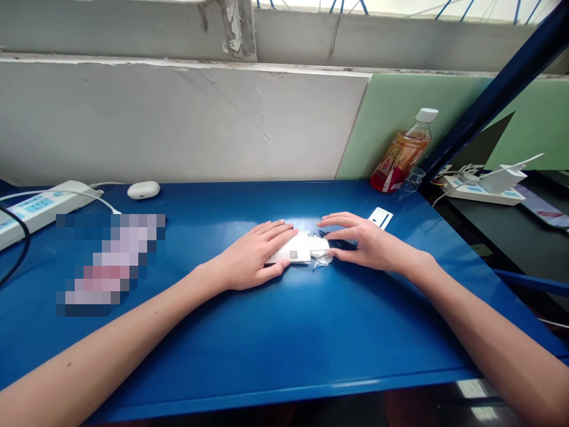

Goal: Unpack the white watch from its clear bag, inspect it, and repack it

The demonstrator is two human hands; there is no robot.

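From the head view, my left hand (pixel 253 252) lies flat, fingers stretched out over one white paper packet (pixel 301 246) and thumb along its near edge; it presses rather than clasps. The packet rests on the blue table (pixel 284 344) between my hands. One small square code is printed near my left thumb; whatever other print it bears is too small to read. My right hand (pixel 371 243) is half curled, thumb and fingers parted, the thumb at the edge of the clear plastic (pixel 328 258) at the packet's right end. Just beyond my right hand lies one white card (pixel 381 218) with a dark stripe. Farther beyond it leans one white-capped bottle (pixel 402 155), its orange-and-red label bearing large characters I can't make out. Two power strips (pixel 44 207) flank me, one well left of my left hand, one past the bottle. One white earbud case (pixel 143 190) sits beyond my left hand, to its left.
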